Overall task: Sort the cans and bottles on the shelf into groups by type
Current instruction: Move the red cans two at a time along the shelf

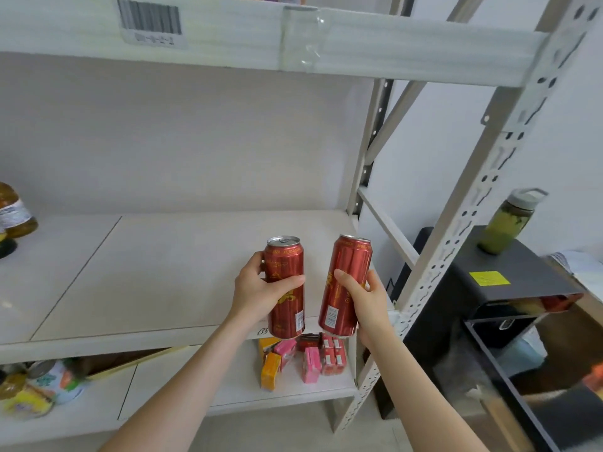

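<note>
Two tall red cans with gold print are held up in front of the middle shelf (163,272). My left hand (257,288) grips the left red can (287,308) around its middle, upright. My right hand (365,298) grips the right red can (342,288), which tilts slightly to the right. Both cans hover over the shelf's front right edge and do not touch each other. A brown bottle (13,210) with a white label stands at the shelf's far left edge, partly cut off.
The lower shelf holds pink and orange cartons (303,357) at right and colourful packets and a tin (42,383) at left. A metal upright (463,223) bounds the shelf on the right. Beyond it a green bottle (505,223) stands on a black cabinet (509,282).
</note>
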Tool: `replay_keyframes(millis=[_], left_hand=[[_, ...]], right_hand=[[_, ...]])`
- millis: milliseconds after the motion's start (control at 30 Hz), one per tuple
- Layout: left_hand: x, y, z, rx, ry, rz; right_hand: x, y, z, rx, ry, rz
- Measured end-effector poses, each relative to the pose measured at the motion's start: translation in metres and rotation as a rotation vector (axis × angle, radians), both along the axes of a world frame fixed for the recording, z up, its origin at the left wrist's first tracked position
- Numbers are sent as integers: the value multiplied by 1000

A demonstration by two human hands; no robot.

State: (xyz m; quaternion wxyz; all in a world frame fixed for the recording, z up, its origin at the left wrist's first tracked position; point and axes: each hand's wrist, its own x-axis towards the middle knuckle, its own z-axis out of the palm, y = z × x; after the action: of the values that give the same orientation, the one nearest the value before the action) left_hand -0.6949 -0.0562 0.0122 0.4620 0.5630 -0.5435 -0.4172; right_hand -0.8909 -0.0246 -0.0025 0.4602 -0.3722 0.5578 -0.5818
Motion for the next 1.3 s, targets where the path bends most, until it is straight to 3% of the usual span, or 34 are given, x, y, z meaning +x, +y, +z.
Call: replay_keyframes(millis=[933,1300], left_hand=[[-66,-181,-4,-63,-77,17],[-77,-219,-26,-88,3,21]], right_hand=[[-63,-231,1,-16,43,-79],[-69,-307,-21,-76,93,-52]])
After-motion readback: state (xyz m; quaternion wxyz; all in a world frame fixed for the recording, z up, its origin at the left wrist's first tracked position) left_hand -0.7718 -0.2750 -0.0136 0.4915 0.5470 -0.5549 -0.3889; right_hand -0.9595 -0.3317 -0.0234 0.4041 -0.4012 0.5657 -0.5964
